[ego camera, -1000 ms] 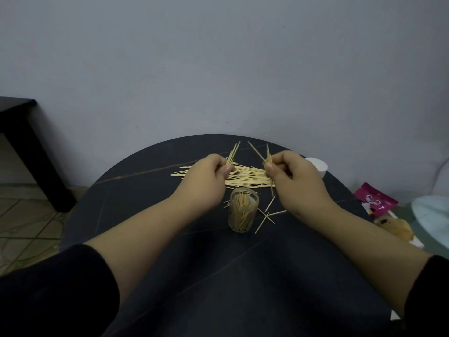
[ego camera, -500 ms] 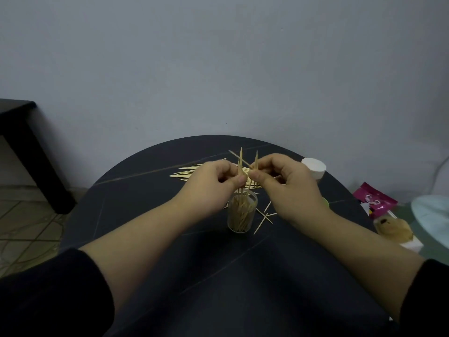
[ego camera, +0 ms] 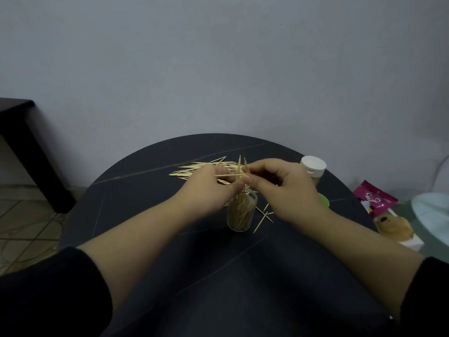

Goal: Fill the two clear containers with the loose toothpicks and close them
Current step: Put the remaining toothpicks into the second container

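Both hands meet just above the open container [ego camera: 241,210] on the tabletop [ego camera: 150,190]. The left hand [ego camera: 209,188] and right hand [ego camera: 286,188] pinch toothpicks [ego camera: 239,171], seemingly aligning them upright for dropping in.

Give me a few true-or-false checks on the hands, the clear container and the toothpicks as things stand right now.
1. The left hand and right hand both pinch held toothpicks above the clear container. True.
2. The clear container has its lid on. False: its top is open, with toothpicks standing inside.
3. A pile of loose toothpicks lies on the table beyond the hands. True.
4. Nothing lies just right of the clear container. False: a few stray toothpicks lie there.
5. The white-capped container stands at the table's left edge. False: it stands at the right rear edge.
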